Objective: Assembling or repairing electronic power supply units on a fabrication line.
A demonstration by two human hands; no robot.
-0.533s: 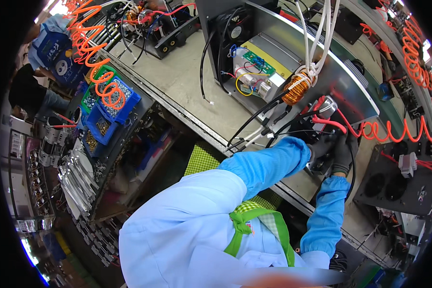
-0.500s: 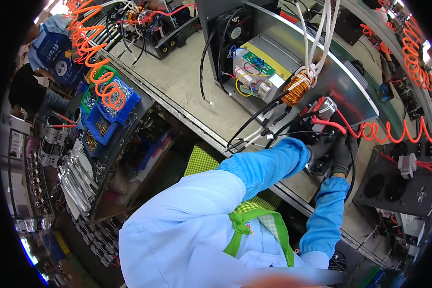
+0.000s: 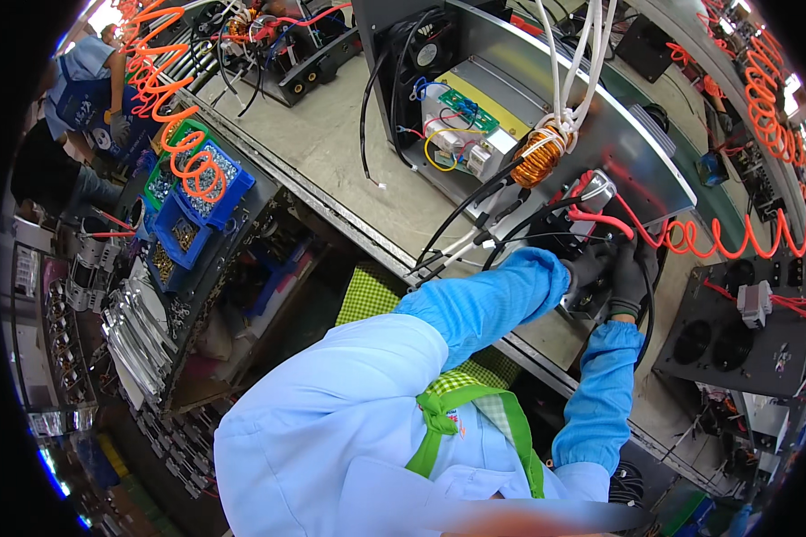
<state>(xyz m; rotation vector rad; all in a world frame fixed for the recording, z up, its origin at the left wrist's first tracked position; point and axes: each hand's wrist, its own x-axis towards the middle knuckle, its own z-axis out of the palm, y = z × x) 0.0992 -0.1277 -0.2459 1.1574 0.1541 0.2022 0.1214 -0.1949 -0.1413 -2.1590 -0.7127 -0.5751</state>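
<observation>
My left hand (image 3: 589,268), in a dark grey glove below a blue sleeve, reaches into the near end of an open metal chassis (image 3: 640,179). My right hand (image 3: 630,279), gloved alike, is close beside it with its fingers bent. Both appear closed at a dark part by the end panel; what they hold is hidden by the gloves. A thick red cable (image 3: 600,221) passes just above the fingers, and a black cable (image 3: 655,309) hangs beside my right wrist. Close by are a silvery cylindrical part (image 3: 598,190) and a copper-wound ring coil (image 3: 537,159) with white wires.
A green circuit board (image 3: 470,109) and a fan (image 3: 427,52) sit farther inside the chassis. An orange coiled hose (image 3: 752,251) stretches to the right, above a dark panel (image 3: 734,331). Blue bins (image 3: 184,233) hold small fasteners at left. Another person (image 3: 90,98) is at far left.
The view has shifted slightly, so the bench appears a little farther left. My hands stay at the same spot on the chassis. The other person's arm and gloved hand now show more.
</observation>
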